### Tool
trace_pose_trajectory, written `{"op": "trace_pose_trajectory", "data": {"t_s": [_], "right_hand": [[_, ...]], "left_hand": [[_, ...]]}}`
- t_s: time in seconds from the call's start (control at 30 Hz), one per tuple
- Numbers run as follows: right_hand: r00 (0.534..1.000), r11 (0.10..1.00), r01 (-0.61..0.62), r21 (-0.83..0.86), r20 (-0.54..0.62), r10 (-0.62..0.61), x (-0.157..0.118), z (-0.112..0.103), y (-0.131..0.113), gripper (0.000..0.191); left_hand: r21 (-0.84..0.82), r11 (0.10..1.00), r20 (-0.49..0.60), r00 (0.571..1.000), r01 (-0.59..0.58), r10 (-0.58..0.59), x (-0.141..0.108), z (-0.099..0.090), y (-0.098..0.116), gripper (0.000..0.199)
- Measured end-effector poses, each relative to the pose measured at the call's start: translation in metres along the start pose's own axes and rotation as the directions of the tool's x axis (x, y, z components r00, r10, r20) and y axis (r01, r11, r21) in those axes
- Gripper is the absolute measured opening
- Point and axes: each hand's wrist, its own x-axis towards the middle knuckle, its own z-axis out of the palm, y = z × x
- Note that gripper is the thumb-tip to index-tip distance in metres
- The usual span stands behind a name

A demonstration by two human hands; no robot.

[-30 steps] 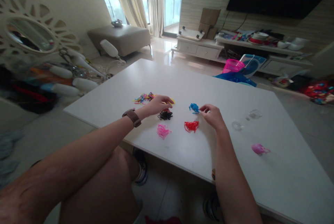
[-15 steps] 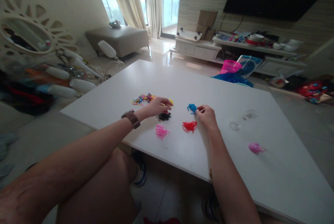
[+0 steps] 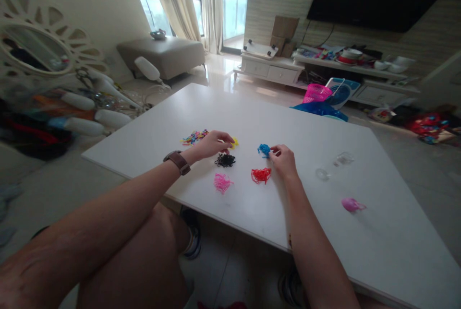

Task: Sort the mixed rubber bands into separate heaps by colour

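Observation:
My left hand (image 3: 217, 144), with a brown watch on its wrist, hovers beside a small yellow pile (image 3: 234, 143), its fingers curved and apart. Just below it lies a black pile (image 3: 225, 160) of thin bands. A mixed multicoloured pile (image 3: 194, 137) is partly behind this hand. My right hand (image 3: 283, 159) is at the right edge of a blue pile (image 3: 264, 149), thumb and forefinger close together at the bands; whether a band is between them is too small to tell. Nearer me are a red pile (image 3: 260, 175) and a pink pile (image 3: 223, 183).
On the right of the white table (image 3: 360, 251) are a clear container (image 3: 343, 159), a clear round piece (image 3: 322, 174) and a pink-purple object (image 3: 353, 205). Beyond the far edge stand a pink basket (image 3: 316, 93) and a blue fan (image 3: 341, 92).
My left hand has drawn back slightly to the left, showing more of the yellow and black piles. My right hand stays by the blue pile.

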Motion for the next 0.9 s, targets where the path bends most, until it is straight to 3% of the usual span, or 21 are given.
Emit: {"op": "trace_pose_trajectory", "data": {"t_s": [0.17, 0.3, 0.53, 0.63, 0.9], "right_hand": [[1.000, 1.000, 0.018, -0.006, 0.004, -0.018, -0.001, 0.002, 0.002, 0.012], [1.000, 1.000, 0.015, -0.009, -0.002, -0.015, -0.001, 0.002, 0.002, 0.009], [0.999, 1.000, 0.015, 0.020, -0.041, -0.014, 0.000, 0.002, 0.000, 0.013], [0.999, 1.000, 0.017, 0.026, -0.052, -0.015, 0.000, 0.002, 0.000, 0.014], [0.998, 0.999, 0.026, 0.024, -0.059, -0.025, 0.000, 0.003, -0.001, 0.013]], "left_hand": [[0.003, 0.999, -0.076, 0.996, 0.040, -0.040, -0.001, -0.016, 0.004, 0.015], [0.019, 0.998, -0.183, 0.981, 0.067, -0.062, -0.002, -0.042, 0.001, 0.022], [-0.067, 0.983, -0.477, 0.860, 0.169, -0.180, -0.013, -0.101, -0.023, 0.032], [-0.005, 0.965, -0.487, 0.843, 0.261, -0.230, -0.019, -0.112, -0.039, 0.032], [0.203, 0.900, -0.387, 0.876, 0.386, -0.288, -0.028, -0.120, -0.077, 0.031]]}}
